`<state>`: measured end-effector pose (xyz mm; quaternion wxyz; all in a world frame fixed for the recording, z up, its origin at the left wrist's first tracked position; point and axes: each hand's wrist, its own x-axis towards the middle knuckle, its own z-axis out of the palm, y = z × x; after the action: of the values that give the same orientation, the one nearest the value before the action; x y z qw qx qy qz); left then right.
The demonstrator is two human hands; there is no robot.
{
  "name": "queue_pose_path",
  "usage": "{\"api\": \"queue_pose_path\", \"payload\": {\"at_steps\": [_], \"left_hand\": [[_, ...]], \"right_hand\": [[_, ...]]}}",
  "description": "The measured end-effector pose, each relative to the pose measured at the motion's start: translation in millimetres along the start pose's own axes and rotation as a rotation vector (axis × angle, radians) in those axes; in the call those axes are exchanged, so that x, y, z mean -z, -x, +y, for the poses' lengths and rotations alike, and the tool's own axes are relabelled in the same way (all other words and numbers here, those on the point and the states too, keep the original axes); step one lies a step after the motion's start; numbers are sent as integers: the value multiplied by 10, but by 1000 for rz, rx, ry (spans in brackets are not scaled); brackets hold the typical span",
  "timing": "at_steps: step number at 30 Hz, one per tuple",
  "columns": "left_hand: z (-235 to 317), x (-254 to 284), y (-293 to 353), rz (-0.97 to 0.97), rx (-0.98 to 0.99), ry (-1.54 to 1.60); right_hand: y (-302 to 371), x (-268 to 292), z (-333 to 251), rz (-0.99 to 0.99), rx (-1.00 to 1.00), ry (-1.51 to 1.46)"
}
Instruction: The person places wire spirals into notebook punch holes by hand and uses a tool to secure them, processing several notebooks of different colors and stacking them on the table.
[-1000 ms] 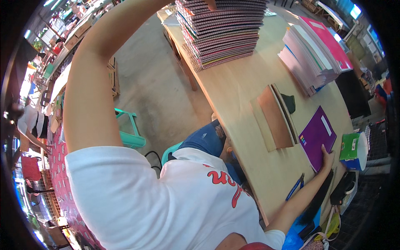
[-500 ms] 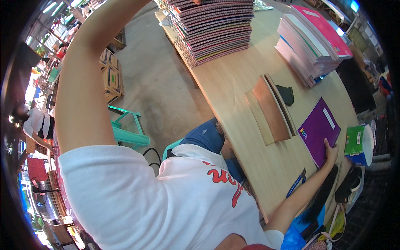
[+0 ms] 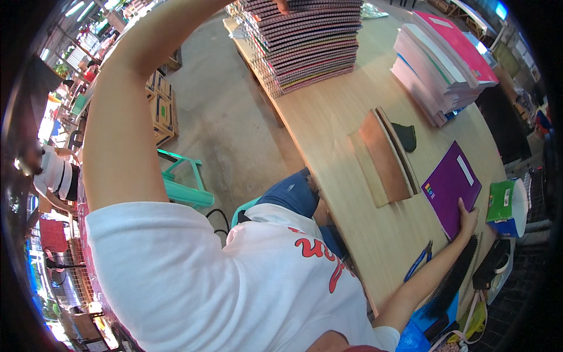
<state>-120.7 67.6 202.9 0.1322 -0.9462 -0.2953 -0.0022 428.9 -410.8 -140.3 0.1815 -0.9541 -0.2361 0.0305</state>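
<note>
My left arm stretches up and across to a tall stack of spiral-bound notebooks. Only a fingertip of my left hand shows at the top of that stack; the rest is cut off by the picture's edge. On the table's right side lies a purple notebook. My right hand grips its near right edge, with one digit over the cover. Blue-handled pliers lie beside my right forearm. A brown wooden stand or block sits on the table between the notebook and the spiral stack.
A pile of unbound book blocks with a pink cover on top stands at the far right. A green and blue container and black binding coils lie along the right edge. A green stool and boxes are left of the table.
The whole view has shifted slightly. A little more of my left fingertip shows over the spiral stack. My right hand stays on the purple notebook.
</note>
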Motion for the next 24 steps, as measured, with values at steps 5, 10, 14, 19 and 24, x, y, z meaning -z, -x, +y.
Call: {"api": "queue_pose_path", "payload": {"at_steps": [5, 10, 14, 19, 24], "left_hand": [[154, -15, -16, -12, 58, -42], [-177, 51, -51, -101, -132, 112], [-72, 126, -203, -90, -30, -31], [69, 259, -153, -119, -5, -31], [-54, 310, -260, -109, 0, -78]], "right_hand": [[-39, -20, 77, 31, 12, 53], [-10, -11, -47, -18, 35, -44], [-32, 6, 14, 1, -11, -24], [-51, -55, 64, 29, -12, -12], [-162, -40, 172, -24, -16, -25]]}}
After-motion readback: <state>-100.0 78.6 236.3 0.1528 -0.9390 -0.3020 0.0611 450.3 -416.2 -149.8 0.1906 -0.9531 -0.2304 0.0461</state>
